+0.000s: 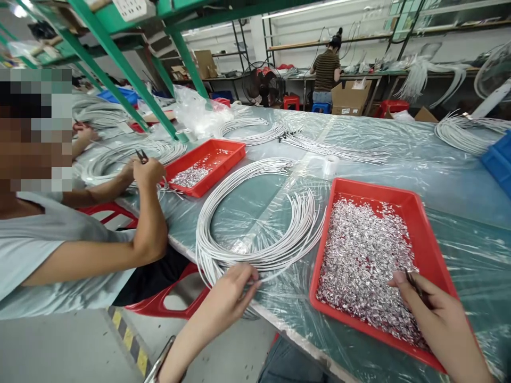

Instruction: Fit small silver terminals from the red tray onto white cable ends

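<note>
My left hand (233, 291) is closed in a pinch at the near edge of a coil of white cables (207, 229), with one cable at its fingertips. The coil lies on the plastic-covered table, and its cut ends fan out on the right side. Over the near right part of a red tray (433, 244), my right hand (435, 311) is closed around a small dark metal tool (413, 282), mostly hidden by the fingers. Many small shiny metal pieces (363, 260) fill much of that tray. The right thumb and index fingertip are close together just above them.
To the left sits a co-worker (99, 255) holding dark snips (141, 156) by a second red tray (223, 154). More cable bundles (335, 148) and a white roll (330, 166) lie farther back. A blue bin (499, 162) stands at the right edge. Green shelf posts (123, 69) rise at left.
</note>
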`<state>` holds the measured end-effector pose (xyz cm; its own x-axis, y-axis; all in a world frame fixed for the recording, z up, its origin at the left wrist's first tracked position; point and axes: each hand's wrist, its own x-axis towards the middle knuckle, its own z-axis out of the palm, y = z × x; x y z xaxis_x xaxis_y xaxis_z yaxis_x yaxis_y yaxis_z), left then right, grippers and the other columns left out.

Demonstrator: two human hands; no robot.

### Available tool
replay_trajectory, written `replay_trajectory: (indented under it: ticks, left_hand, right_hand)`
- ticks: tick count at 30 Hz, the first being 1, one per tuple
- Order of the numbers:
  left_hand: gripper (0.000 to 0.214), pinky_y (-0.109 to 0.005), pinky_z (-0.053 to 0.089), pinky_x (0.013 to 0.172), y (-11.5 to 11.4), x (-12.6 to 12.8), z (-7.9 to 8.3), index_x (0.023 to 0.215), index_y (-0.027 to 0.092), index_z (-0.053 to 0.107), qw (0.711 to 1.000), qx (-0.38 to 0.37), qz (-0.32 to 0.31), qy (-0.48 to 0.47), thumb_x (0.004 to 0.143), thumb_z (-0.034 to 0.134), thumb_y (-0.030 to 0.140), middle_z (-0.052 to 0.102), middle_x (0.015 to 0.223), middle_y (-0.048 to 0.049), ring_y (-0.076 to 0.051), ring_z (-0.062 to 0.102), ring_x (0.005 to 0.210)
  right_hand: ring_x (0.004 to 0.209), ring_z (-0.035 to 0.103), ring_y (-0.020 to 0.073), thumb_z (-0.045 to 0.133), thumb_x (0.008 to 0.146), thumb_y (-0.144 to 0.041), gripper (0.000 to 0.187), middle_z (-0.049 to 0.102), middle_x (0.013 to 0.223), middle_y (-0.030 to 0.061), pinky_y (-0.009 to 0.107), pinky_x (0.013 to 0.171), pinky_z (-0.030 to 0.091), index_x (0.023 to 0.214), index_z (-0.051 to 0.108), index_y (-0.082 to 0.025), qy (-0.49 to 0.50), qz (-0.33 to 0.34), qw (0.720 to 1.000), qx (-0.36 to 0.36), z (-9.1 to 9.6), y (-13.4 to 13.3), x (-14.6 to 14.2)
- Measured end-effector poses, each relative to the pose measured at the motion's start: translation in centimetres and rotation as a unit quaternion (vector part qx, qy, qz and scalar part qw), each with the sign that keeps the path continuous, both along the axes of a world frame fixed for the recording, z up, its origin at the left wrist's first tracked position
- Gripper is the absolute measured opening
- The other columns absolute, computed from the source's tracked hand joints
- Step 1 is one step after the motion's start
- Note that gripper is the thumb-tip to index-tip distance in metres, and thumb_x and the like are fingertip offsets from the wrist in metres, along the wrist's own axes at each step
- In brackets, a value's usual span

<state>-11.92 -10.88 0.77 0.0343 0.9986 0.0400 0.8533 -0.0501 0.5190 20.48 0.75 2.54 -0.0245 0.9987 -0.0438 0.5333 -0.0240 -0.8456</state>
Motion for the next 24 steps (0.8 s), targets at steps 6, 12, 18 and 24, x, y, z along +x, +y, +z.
replay_trajectory:
  ticks: [6,12,18,24]
  left_hand:
    - [0.032,-0.019,0.034,0.05,1.9,4.0,1.4,0.069,0.018,0.049,0.983,-0.103,-0.098,-0.114,0.093,0.041,0.037,0.044,0.057,0.0048,-0.01,0.043,0.051]
    - [0.037,-0.021,0.028,0.049,4.4,4.2,3.8,0.078,0.017,0.047,0.981,-0.026,0.019,-0.191,0.096,0.027,0.043,0.032,0.06,0.005,-0.011,0.034,0.053]
    - [0.037,-0.023,0.022,0.048,5.9,5.1,6.5,0.085,0.017,0.048,0.936,0.041,0.074,-0.341,0.095,0.028,0.047,0.028,0.056,0.0064,-0.011,0.026,0.05]
    - [0.036,-0.024,0.028,0.056,7.5,11.2,5.0,0.08,0.017,0.052,0.956,-0.041,-0.081,-0.28,0.096,0.03,0.041,0.039,0.062,0.0036,-0.012,0.039,0.058]
  right_hand:
    - [0.051,0.044,0.0136,0.058,0.077,-0.05,0.034,0.048,0.058,-0.0012,0.021,0.048,0.038,0.068,0.06,-0.017,0.046,0.036,0.998,0.03,-0.5,0.0,0.1]
    - [0.053,0.044,0.0141,0.055,0.081,-0.048,0.034,0.048,0.059,-0.0007,0.022,0.048,0.036,0.067,0.058,-0.017,0.068,0.053,0.995,0.053,-0.7,-0.1,0.0]
    - [0.054,0.042,0.0139,0.051,0.086,-0.047,0.036,0.042,0.059,-0.002,0.023,0.049,0.033,0.065,0.051,-0.018,0.084,0.069,0.992,0.065,-1.0,-0.1,-0.3]
    - [0.052,0.04,0.0126,0.056,0.083,-0.046,0.033,0.043,0.059,-0.003,0.023,0.049,0.032,0.067,0.053,-0.017,0.088,0.107,0.989,0.053,-0.6,-0.2,-0.4]
